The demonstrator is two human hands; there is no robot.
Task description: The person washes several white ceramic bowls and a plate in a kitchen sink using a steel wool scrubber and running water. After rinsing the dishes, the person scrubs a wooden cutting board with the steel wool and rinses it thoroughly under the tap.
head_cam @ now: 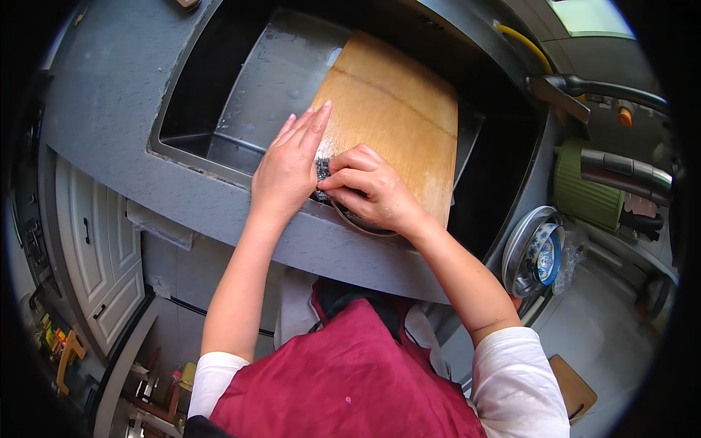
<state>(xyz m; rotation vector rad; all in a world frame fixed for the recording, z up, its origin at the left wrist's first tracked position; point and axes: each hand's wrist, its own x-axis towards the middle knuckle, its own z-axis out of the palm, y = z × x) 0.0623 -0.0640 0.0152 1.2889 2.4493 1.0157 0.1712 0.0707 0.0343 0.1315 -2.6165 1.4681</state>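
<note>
A wooden cutting board (394,115) lies tilted over the metal sink (263,71). On its near left corner is a dark, shiny clump (322,168) whose kind I cannot tell. My left hand (293,159) rests beside the clump with its fingers stretched out along the board's left edge. The bent fingers and thumb of my right hand (375,186) pinch at the clump from the other side. Below the right hand, the curved metal rim of a bowl (358,223) shows at the sink's front edge, mostly hidden by the hand.
The grey countertop (109,120) surrounds the sink. Right of it stand nested bowls (531,252), a green ribbed container (586,189) and a cleaver-like blade (558,98) near a yellow hose (526,44). A small wooden board (572,383) is low at the right.
</note>
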